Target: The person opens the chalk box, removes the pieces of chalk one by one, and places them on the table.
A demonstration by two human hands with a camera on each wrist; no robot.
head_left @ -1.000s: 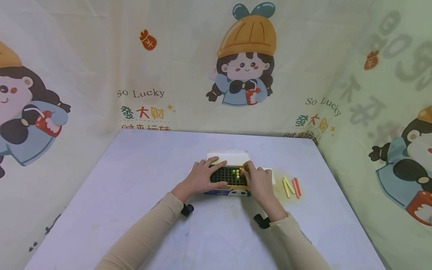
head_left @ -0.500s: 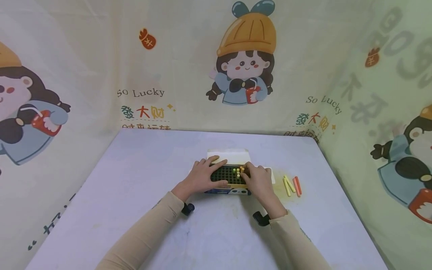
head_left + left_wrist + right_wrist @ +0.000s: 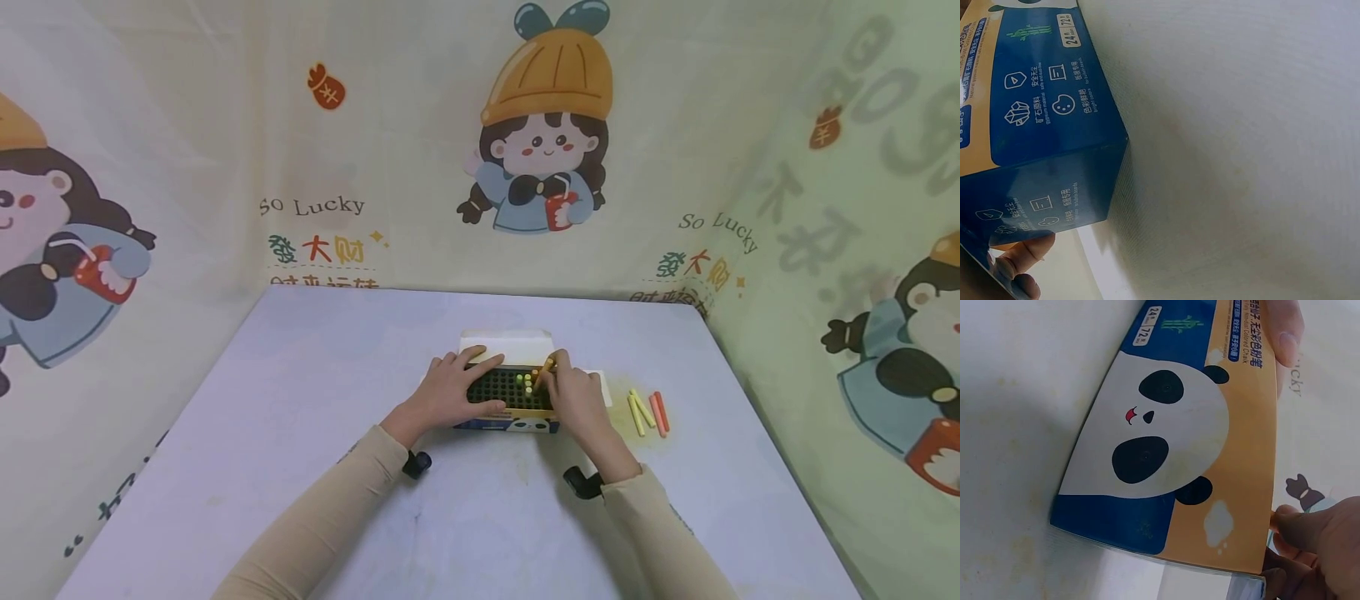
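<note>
The sleeved left forearm [image 3: 322, 517] and right forearm [image 3: 666, 533] angle inward from below, the left hand [image 3: 448, 395] with fingers and thumb spread apart, the right hand [image 3: 579, 406] pinching with bent fingers.

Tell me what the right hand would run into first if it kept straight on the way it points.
Probably the open white flap at the far side of the box, just beyond the fingertips of the right hand; depth is unclear, so it might pass over.
</note>
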